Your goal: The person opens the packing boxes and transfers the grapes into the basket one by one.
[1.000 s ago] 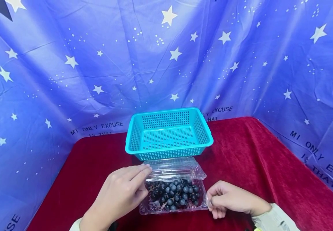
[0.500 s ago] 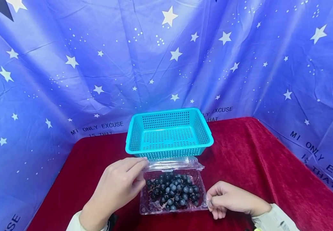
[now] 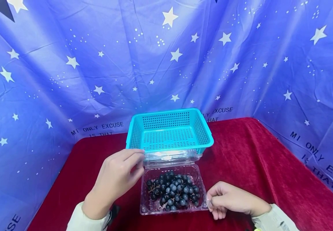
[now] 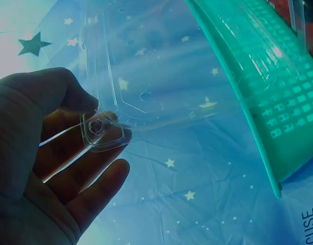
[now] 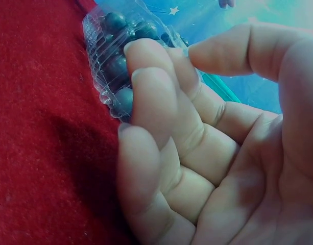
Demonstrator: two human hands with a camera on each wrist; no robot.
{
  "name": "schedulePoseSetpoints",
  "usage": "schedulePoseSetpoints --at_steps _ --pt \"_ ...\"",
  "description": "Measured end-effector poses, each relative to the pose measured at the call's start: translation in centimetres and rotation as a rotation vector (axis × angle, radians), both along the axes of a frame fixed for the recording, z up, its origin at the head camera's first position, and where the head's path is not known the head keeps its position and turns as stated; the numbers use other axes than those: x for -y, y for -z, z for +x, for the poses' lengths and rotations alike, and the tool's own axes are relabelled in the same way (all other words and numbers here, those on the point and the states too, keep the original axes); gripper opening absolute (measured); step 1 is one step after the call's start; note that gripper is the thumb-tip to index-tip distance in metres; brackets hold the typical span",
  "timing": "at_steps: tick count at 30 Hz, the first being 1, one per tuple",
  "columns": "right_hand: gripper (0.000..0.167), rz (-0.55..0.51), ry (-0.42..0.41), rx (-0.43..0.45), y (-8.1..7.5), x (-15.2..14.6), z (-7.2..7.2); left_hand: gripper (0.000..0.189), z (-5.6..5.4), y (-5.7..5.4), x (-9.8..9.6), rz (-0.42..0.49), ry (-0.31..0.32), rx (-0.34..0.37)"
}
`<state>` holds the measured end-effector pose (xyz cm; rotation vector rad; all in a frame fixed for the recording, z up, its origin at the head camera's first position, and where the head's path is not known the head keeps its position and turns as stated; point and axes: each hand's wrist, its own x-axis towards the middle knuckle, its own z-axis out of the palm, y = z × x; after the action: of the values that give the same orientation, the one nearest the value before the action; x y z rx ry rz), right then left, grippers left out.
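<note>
A clear plastic clamshell box (image 3: 150, 211) with dark grapes (image 3: 176, 190) inside sits at the front of the table. Its hinged lid (image 3: 170, 158) stands raised at the back, overlapping the basket's front wall in the head view. My left hand (image 3: 118, 179) pinches the lid's left corner; in the left wrist view, thumb and index finger grip the clear lid corner (image 4: 97, 126), other fingers behind it. At the box's front right corner, my right hand (image 3: 232, 199) holds the edge between thumb and curled index finger. The right wrist view shows the box's ribbed side (image 5: 97, 66) beyond the fingers.
Just behind the box stands a turquoise perforated basket (image 3: 169, 133), with nothing in it. Red velvet cloth (image 3: 270, 179) covers the table. Blue star-printed curtains (image 3: 111, 64) hang along the back and both sides.
My left hand has moved up and away, swinging the lid back from over the grapes toward the basket. The right hand stays at the box's corner, and the grapes now show fully.
</note>
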<state>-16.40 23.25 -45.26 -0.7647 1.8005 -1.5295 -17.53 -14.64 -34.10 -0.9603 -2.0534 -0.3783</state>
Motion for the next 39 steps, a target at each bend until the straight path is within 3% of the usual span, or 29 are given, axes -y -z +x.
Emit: schedulePoseSetpoints --at_steps 5,13,21,28,39 --pt "0.021 0.0 0.001 0.001 0.1 0.0 0.0 0.008 -0.7 -0.2 0.1 0.023 -0.029 0.012" --pt "0.021 -0.01 -0.001 0.017 0.0 0.1 -0.1 0.009 -1.5 -0.5 -0.2 0.073 -0.021 -0.032" --pt "0.022 -0.008 -0.001 0.022 0.0 0.1 -0.1 0.007 -2.2 -0.5 -0.2 0.083 -0.088 0.019" --pt "0.021 -0.013 0.003 0.023 0.2 0.0 0.0 0.009 -2.3 -0.4 -0.4 0.091 -0.166 0.024" --pt "0.021 -0.023 -0.017 0.022 0.2 0.0 -0.2 0.016 -2.7 0.0 0.0 0.13 -0.189 0.044"
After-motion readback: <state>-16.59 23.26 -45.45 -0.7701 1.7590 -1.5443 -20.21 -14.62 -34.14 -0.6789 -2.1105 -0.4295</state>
